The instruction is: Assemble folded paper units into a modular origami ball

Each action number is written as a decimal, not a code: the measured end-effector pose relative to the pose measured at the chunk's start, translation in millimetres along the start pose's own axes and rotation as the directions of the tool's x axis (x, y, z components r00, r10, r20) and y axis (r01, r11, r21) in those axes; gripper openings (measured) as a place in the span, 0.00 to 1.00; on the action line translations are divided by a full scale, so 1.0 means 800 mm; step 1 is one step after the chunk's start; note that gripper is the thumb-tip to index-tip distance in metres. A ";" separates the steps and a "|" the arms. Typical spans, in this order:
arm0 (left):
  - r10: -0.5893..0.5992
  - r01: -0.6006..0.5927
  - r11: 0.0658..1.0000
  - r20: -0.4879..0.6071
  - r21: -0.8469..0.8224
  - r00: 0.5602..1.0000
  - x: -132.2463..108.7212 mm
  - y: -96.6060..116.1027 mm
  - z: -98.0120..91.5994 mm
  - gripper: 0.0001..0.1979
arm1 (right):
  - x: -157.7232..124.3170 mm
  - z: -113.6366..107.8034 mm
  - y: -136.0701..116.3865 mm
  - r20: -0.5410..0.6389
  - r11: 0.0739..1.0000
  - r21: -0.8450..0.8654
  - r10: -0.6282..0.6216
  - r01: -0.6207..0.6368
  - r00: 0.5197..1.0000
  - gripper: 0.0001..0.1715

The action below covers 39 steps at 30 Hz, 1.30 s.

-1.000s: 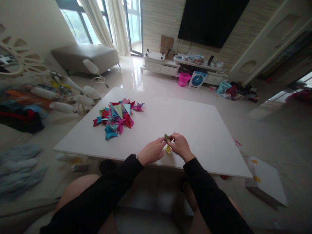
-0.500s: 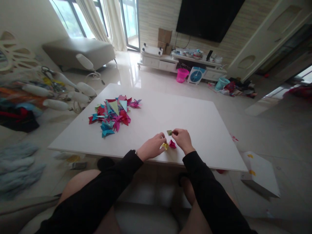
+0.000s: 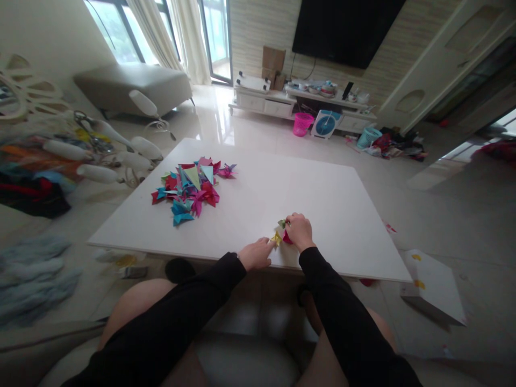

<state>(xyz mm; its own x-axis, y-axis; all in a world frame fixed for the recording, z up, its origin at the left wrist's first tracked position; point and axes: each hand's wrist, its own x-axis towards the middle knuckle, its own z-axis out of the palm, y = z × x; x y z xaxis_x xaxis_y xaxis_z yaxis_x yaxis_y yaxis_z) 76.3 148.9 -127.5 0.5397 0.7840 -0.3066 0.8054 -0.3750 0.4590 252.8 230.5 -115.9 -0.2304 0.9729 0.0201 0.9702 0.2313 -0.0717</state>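
My right hand [image 3: 299, 231] is closed, its fingertips pinching a small green folded paper [image 3: 281, 223] just above the white table. Below that hand sits a magenta folded paper [image 3: 287, 237], partly covered by it. My left hand [image 3: 256, 253] rests low by the table's near edge, fingers stretched out, the fingertips touching a small yellow folded paper [image 3: 277, 239]. The yellow and magenta pieces lie close together. A heap of folded paper cranes [image 3: 192, 180] in red, pink, blue and green covers the left part of the table.
The white table [image 3: 322, 193] spans the space before me, its near edge close to my knees. A white box [image 3: 433, 285] stands on the floor at the right. A lamp with several white arms [image 3: 121, 156] reaches toward the table's left side.
My left hand has moved slightly down, its fingertips now against the yellow paper. My right hand has turned and lowered a little with the green paper, now partly covering the magenta one.
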 end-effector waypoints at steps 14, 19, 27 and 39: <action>0.059 -0.059 0.998 0.000 0.014 0.998 0.014 -0.017 0.027 0.39 | -0.002 0.010 -0.010 0.138 0.999 0.033 -0.024 0.020 0.990 0.12; 0.056 -0.056 0.998 -0.010 0.021 0.998 0.015 -0.017 0.028 0.38 | -0.006 0.010 -0.010 0.132 0.997 0.045 -0.067 0.061 0.989 0.15; 0.046 -0.046 0.998 0.007 0.048 0.999 0.012 -0.016 0.030 0.35 | -0.007 0.022 -0.011 0.134 0.994 0.048 -0.101 0.095 0.986 0.14; 0.020 -0.021 1.000 0.023 0.023 1.000 0.012 -0.013 0.029 0.34 | -0.010 0.019 -0.011 0.206 0.997 0.045 -0.077 0.069 0.976 0.17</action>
<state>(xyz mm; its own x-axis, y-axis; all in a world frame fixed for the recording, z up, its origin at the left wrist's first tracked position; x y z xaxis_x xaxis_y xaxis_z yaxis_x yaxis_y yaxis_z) 79.0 148.9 -154.9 0.5612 0.7649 -0.3162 0.7997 -0.4024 0.4457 244.6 221.0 -130.8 -0.3149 0.9319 -0.1802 0.9476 0.2981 -0.1146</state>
